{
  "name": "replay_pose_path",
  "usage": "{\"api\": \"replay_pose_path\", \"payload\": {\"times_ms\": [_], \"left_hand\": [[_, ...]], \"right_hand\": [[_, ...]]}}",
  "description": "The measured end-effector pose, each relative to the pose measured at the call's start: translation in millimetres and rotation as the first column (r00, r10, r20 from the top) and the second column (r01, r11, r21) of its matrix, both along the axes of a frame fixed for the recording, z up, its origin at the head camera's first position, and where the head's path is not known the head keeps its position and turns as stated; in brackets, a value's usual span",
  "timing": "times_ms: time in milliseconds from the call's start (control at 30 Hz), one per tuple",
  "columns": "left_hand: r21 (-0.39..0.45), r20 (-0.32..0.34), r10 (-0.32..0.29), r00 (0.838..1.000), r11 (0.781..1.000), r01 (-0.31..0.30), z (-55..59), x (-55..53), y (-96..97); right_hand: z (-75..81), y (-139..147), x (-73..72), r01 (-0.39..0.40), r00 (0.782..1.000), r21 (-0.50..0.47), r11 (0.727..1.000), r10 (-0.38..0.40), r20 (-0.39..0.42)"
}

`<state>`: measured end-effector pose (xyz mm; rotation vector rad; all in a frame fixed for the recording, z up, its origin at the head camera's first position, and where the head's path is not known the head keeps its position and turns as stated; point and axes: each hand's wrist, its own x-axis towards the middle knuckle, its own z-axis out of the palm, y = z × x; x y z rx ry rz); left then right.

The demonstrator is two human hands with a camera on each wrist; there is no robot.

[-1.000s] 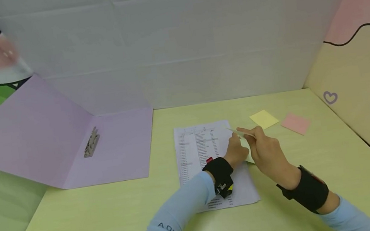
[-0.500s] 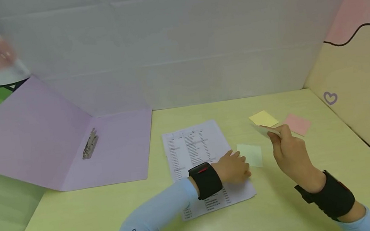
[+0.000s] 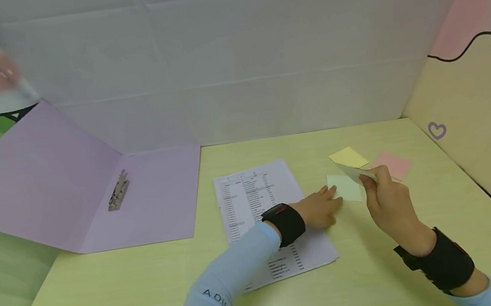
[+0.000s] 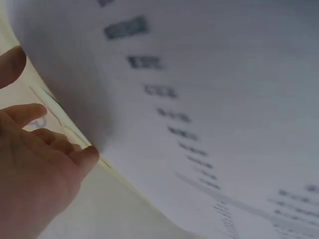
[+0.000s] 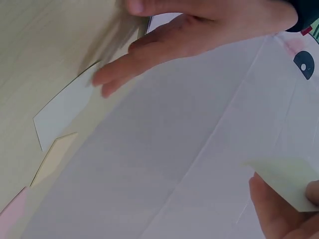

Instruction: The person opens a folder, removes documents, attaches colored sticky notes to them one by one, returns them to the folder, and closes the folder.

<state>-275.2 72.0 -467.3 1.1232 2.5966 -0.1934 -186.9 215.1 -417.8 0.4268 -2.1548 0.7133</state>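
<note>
My right hand (image 3: 391, 203) pinches a pale green sticky note (image 5: 286, 180) between thumb and fingers, raised over the table. The left hand (image 3: 320, 208) reaches across the stack of printed sheets (image 3: 257, 187) with its fingers stretched out. Its fingertips are right at the edge of another pale green note (image 3: 347, 188), which lies flat on the table. Part of the stack is hidden beneath the left hand and forearm. In the left wrist view, printed paper fills most of the picture beside the left hand (image 4: 40, 174).
Behind the right hand lie a yellow sticky note (image 3: 349, 157) and a pink one (image 3: 393, 164). An open lilac folder (image 3: 158, 200) with a metal clip (image 3: 118, 191) stands at the left. A white backdrop (image 3: 233, 61) rises at the table's far edge.
The right hand has moved right with its note, away from the left hand. The flat green note has slid right and back with the left hand, off the sheets. The stack has turned slightly.
</note>
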Motion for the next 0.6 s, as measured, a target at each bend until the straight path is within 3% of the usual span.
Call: {"api": "replay_pose_path", "payload": {"times_ms": [100, 167, 267, 367, 433, 600], "left_hand": [[0.032, 0.045, 0.121, 0.992, 0.992, -0.123, 12.8, 14.6, -27.1], [0.024, 0.064, 0.207, 0.976, 0.978, -0.209, 24.7, 27.3, -52.4], [-0.024, 0.052, 0.302, 0.952, 0.953, -0.301, 32.8, 42.1, -91.1], [-0.069, 0.048, 0.32, 0.946, 0.946, -0.316, 33.5, 48.4, -121.6], [-0.087, 0.065, 0.302, 0.951, 0.951, -0.296, 31.9, 49.3, -135.5], [-0.09, 0.101, 0.251, 0.963, 0.966, -0.243, 28.8, 44.8, -153.0]], "right_hand": [[-0.8, -2, -1.8, -0.013, 1.0, 0.002, 1.0, 0.013, 0.0], [-1.7, -5, -2.5, -0.022, 1.0, 0.011, 1.0, 0.021, 0.01], [-2.3, -10, -3.1, -0.034, 0.999, 0.031, 0.999, 0.033, 0.029], [-2.8, -14, -2.8, -0.045, 0.998, 0.049, 0.998, 0.043, 0.052], [-3.5, -16, -2.4, -0.048, 0.997, 0.057, 0.997, 0.045, 0.061], [-5.9, -21, -2.5, -0.071, 0.995, 0.074, 0.995, 0.066, 0.075]]}}
